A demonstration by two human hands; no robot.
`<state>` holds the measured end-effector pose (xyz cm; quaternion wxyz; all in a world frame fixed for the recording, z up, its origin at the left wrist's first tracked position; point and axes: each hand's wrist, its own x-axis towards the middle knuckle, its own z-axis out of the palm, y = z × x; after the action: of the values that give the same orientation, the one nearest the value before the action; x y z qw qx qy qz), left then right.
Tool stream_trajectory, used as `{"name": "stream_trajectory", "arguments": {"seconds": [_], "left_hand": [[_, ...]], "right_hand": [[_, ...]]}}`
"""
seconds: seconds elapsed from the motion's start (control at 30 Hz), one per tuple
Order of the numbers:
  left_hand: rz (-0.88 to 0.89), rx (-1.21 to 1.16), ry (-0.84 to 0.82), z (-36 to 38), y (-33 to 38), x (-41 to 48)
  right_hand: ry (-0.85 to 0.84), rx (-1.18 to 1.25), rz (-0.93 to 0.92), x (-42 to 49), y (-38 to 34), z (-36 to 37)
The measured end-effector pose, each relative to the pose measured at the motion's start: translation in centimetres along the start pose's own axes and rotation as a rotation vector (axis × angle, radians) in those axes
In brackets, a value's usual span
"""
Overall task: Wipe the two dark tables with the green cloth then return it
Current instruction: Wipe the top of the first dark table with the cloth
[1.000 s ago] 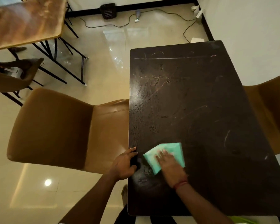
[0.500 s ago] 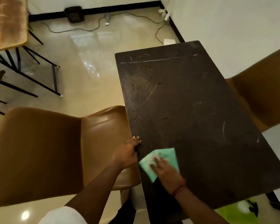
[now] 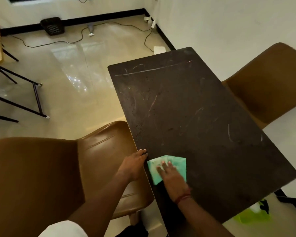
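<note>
Head cam: right hand [image 3: 171, 178], flat and open, has barely shifted the green cloth [image 3: 167, 168] along the tabletop's [image 3: 195, 117] near-left edge while the left hand [image 3: 135, 164] keeps gripping that edge, so most wiping's left.

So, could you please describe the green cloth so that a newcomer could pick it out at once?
Find the dark table between the two brown chairs. Near its left edge, at the end closest to the person, the green cloth lies flat under the right hand. It is the only pale green thing on the dark scratched top.

Your right hand [image 3: 172, 177] presses the green cloth [image 3: 167, 166] flat on the dark table [image 3: 195, 117]; left hand [image 3: 134, 164] grips its edge.
</note>
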<state>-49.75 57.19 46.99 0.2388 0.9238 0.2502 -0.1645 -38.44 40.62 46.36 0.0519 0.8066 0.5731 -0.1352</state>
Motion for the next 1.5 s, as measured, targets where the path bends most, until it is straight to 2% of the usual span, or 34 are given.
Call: {"name": "stream_trajectory", "arguments": {"seconds": [0.07,0.13,0.23,0.3,0.37,0.47,0.53,0.63,0.7,0.77,0.8,0.87,0.93,0.97,1.0,1.1,1.2,1.23,1.3,1.37,1.4,1.43,1.5], "left_hand": [[0.009,0.029,-0.009,-0.4,0.0,0.2],[-0.011,0.027,-0.001,-0.4,0.6,0.1],[-0.07,0.021,0.042,-0.3,2.2,0.2],[-0.124,0.031,0.075,-0.1,3.3,0.4],[-0.168,0.037,0.084,0.2,4.2,0.7],[-0.216,0.037,0.086,0.7,4.7,1.1],[-0.224,0.055,0.091,0.9,4.8,1.0],[-0.23,0.065,0.096,1.4,5.4,0.7],[-0.211,0.055,0.093,1.6,7.0,0.8],[-0.191,0.027,0.088,2.1,9.2,1.2],[-0.187,0.011,0.089,2.4,10.3,1.4],[-0.177,-0.018,0.086,3.0,12.4,2.0],[-0.162,-0.022,0.084,3.4,14.0,2.5],[-0.158,-0.017,0.085,3.5,14.6,2.7],[-0.16,-0.015,0.082,3.6,15.1,2.9],[-0.179,-0.028,0.089,3.7,16.2,3.6],[-0.214,-0.038,0.071,4.0,17.7,4.4],[-0.229,-0.048,0.073,4.1,18.3,4.6],[-0.251,-0.054,0.068,4.3,19.4,4.7],[-0.263,-0.05,0.043,4.6,20.1,4.7],[-0.272,-0.047,0.041,4.8,20.3,4.6],[-0.279,-0.046,0.039,4.8,20.6,4.7],[-0.282,-0.042,0.046,4.8,20.9,4.7]], "right_hand": [[0.01,-0.006,0.112,0.3,4.2,-0.4],[-0.016,0.098,0.333,0.8,7.3,-0.9],[0.01,0.227,0.551,1.9,6.8,-0.7],[0.049,0.199,0.483,2.1,3.7,-0.3],[0.023,0.137,0.239,0.9,1.4,0.3],[0.074,0.04,-0.016,-0.8,4.6,1.0],[0.088,0.017,0.05,-0.5,9.5,0.7],[0.032,0.076,0.365,0.0,16.6,0.0],[0.079,0.187,0.538,0.4,17.5,0.0],[0.131,0.233,0.604,0.5,14.6,-0.2],[0.143,0.256,0.549,0.3,12.4,0.1],[0.091,0.229,0.318,-1.4,9.1,0.5],[0.087,0.137,0.121,-3.2,10.6,1.2],[0.11,0.097,0.08,-3.4,12.9,1.4],[0.131,0.08,0.114,-3.3,15.5,1.5],[0.116,0.184,0.405,-1.8,21.0,0.8],[0.15,0.338,0.59,0.1,19.2,0.5],[0.189,0.368,0.553,0.1,17.6,0.5],[0.193,0.306,0.297,-1.6,14.9,0.9],[0.158,0.19,0.039,-4.0,16.1,1.8],[0.18,0.144,-0.016,-4.6,18.6,2.0],[0.204,0.147,0.011,-4.8,21.4,2.1],[0.239,0.236,0.26,-4.5,26.5,1.3]]}}
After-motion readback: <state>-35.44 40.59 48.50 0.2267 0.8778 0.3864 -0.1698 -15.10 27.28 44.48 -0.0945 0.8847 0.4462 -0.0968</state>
